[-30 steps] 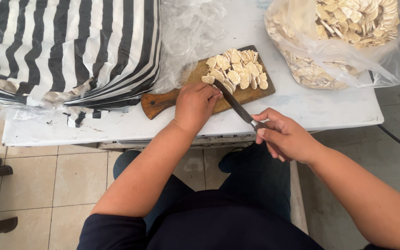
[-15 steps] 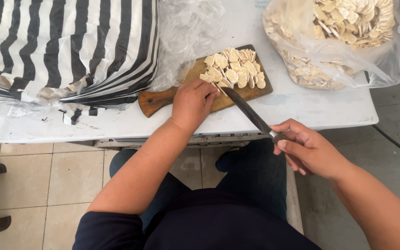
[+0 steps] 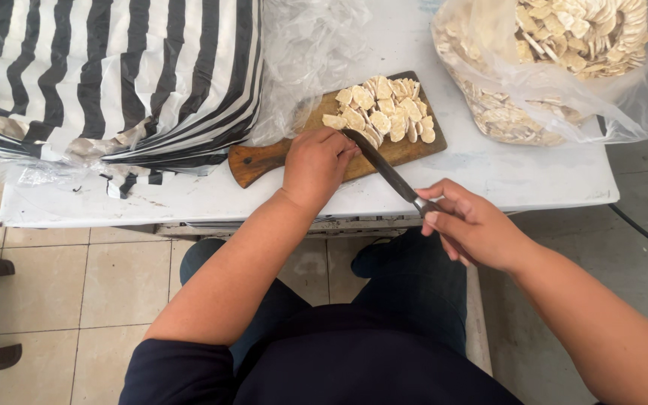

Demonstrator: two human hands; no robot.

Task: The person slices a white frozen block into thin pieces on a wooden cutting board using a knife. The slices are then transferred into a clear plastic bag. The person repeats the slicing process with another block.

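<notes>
The left hand [image 3: 315,166] is closed in a loose fist, knuckles up, palm turned down. Its bare forearm runs straight back and down toward the body, with a dark short sleeve at the upper arm. The right hand [image 3: 471,225] is lower and to the right, its fingers [image 3: 444,222] curled tight in a grip, thumb on top. The right forearm goes out to the lower right corner.

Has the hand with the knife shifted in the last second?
Yes. The right hand has drawn back from the table edge toward the person's body. The knife tip stays at the slices on the board.
</notes>
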